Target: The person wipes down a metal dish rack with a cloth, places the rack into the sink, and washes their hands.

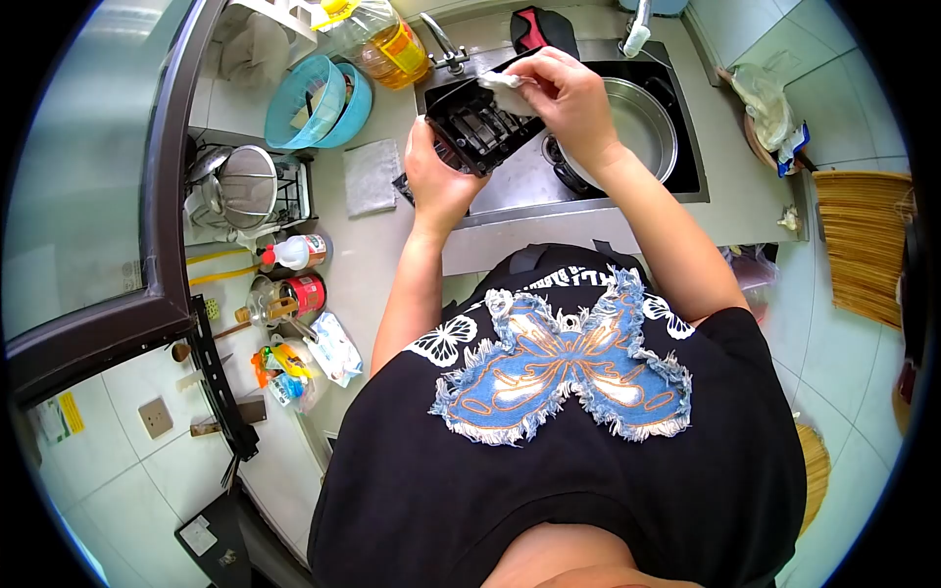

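My left hand (439, 186) grips a black box-shaped holder (469, 137) from its lower left side, fingers wrapped round it. The holder is tilted over the sink (515, 184), its open side with slots and ridges facing me. At its upper right edge, my right hand (569, 103) pinches a crumpled white tissue or cloth (506, 95) against it. I cannot tell which of the two the white piece is. A round metal pan (649, 132) rests in the right part of the sink, behind my right wrist.
Left of the sink lie a folded grey cloth (371, 177), blue plastic baskets (294, 116) and an oil bottle (390, 49). A dish rack with a strainer (248, 186), a red-capped bottle (296, 252) and a wipes pack (335, 348) line the left counter. The tap (446, 49) stands behind.
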Available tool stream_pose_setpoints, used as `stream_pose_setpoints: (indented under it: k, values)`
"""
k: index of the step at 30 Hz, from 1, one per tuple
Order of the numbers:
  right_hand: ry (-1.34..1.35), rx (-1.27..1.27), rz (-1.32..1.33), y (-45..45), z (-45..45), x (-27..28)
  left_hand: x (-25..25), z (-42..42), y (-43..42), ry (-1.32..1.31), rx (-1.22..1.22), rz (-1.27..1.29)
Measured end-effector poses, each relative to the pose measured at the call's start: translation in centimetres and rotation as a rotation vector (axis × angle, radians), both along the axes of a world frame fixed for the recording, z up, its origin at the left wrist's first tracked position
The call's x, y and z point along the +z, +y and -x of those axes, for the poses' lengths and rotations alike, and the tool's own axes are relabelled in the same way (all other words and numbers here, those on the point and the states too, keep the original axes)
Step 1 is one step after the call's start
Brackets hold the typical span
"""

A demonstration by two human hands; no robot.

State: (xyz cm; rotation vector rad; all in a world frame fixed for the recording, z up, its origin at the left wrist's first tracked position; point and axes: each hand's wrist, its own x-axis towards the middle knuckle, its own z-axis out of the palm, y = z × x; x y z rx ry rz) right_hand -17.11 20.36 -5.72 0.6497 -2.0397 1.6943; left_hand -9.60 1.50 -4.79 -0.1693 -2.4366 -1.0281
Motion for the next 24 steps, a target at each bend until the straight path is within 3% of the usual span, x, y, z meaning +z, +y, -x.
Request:
stream_pose_setpoints:
  k: [5, 7, 9, 13, 16, 20, 22, 24]
  values:
    - [0.040, 0.116, 0.003, -3.8, -3.6, 2.0, -0.3, 0.1, 0.9, 0.116, -0.119, 0.102]
    - [0.041, 0.105, -0.035, -4.6, -4.8, 2.0, -1.0, 0.4, 0.9, 0.033, -0.127, -0.028]
    - [0.101, 0.131, -0.010, -4.4, -5.1, 1.4, -1.6, 0.6, 0.1, 0.121, -0.076, 0.293]
    - [0.065, 0.298, 0.002, -3.0, -5.3, 1.8, -0.9, 0.7, -0.5, 0.136, -0.016, 0.149]
    - [0.058, 0.001, 0.178, -2.7, -3.4, 1.8, 0.0, 0.5, -0.2, 0.114, 0.017, 0.209]
    - [0.284, -0.012, 0.022, -3.4, -1.7, 1.9, -0.3, -0.1, -0.1, 0.126, -0.024, 0.190]
    - [0.249, -0.062, 0.002, -2.5, -0.7, 1.3, 0.7, -0.7, 0.4, 0.012, -0.048, 0.019]
    - [0.242, -0.147, -0.062, -0.2, 0.4, 0.5, 0.8, -0.9, 1.5, 0.024, -0.047, 0.049]
